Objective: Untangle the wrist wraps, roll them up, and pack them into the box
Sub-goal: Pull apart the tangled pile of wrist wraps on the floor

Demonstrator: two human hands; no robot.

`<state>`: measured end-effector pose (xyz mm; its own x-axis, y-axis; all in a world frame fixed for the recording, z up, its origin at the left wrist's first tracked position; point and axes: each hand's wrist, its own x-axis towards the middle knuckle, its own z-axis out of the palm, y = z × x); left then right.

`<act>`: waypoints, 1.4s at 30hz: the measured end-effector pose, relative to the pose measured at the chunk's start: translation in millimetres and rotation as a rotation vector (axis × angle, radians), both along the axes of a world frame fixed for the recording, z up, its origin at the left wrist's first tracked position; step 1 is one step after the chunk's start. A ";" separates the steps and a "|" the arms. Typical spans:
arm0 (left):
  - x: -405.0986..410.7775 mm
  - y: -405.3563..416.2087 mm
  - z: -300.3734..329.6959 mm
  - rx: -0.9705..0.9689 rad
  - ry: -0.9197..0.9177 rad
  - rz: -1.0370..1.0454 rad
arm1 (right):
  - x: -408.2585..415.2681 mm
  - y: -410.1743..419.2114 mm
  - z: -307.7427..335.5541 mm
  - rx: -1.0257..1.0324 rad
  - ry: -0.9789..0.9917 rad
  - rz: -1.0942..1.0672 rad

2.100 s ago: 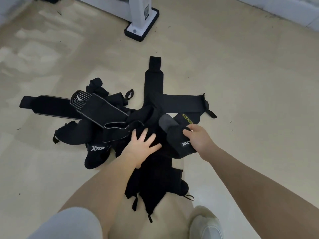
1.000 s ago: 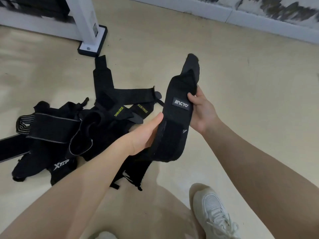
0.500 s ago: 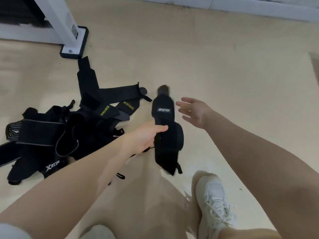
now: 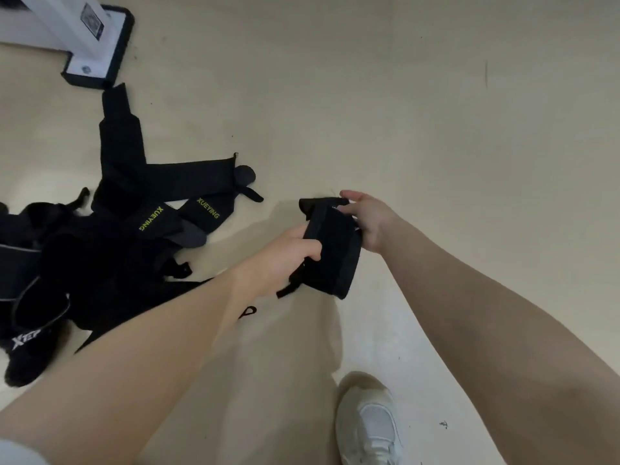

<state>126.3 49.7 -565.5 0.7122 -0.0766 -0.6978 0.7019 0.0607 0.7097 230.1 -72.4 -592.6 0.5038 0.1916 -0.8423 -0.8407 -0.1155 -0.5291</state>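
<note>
Held wrap: a black fabric wrist wrap (image 4: 330,253), partly folded, is held above the beige floor (image 4: 419,112), to the right of the pile and clear of it; a thin black loop dangles from its near left edge.
Left hand: the left hand (image 4: 285,255) grips the wrap's left side, its fingers curled over the edge.
Right hand: the right hand (image 4: 369,218) holds the wrap's far right end, thumb and fingers closed on the fabric; the exact fingertip contact is partly hidden by the cloth.
Pile: a tangled heap of black wrist wraps (image 4: 100,250) lies on the floor at the left, well apart from the held wrap. Two strips carry yellow "XUEYING" lettering, and one piece at the near left shows white "XTEP" lettering.
Crossed strips: two long black strips cross at the far side of the heap, one pointing toward the white post.
Post: a white post on a black-edged base (image 4: 97,45) stands at the far left.
Shoe: a white trainer (image 4: 369,427) rests on the floor at the near edge.
</note>
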 end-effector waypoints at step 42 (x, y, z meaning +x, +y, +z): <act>33.2 1.3 -79.1 -0.185 0.450 0.576 | -38.3 -29.4 -70.9 0.121 0.024 -0.034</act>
